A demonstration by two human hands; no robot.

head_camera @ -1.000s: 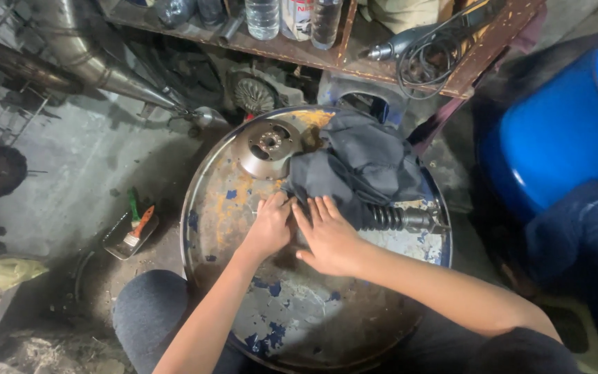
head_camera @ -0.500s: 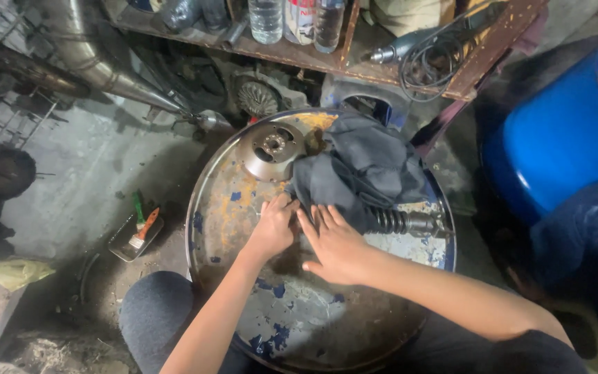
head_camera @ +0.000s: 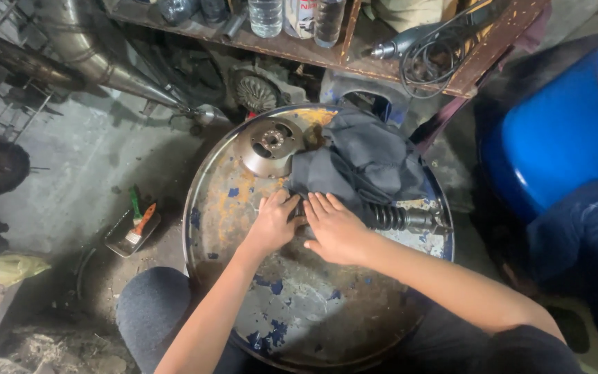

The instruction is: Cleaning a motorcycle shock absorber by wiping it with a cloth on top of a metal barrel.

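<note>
A round, rusty metal table (head_camera: 292,318) with chipped blue paint carries a crumpled dark cloth (head_camera: 365,163) — it hides most of a ribbed black spring part (head_camera: 399,218). Beside it sits a dull metal disc (head_camera: 270,145). Left hand (head_camera: 271,225) and right hand (head_camera: 337,228) press flat, fingers spread, at the cloth's edge.

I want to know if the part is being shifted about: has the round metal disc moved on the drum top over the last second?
No. The round metal disc sits at the same spot near the drum top's far rim, beside the dark cloth.
</note>
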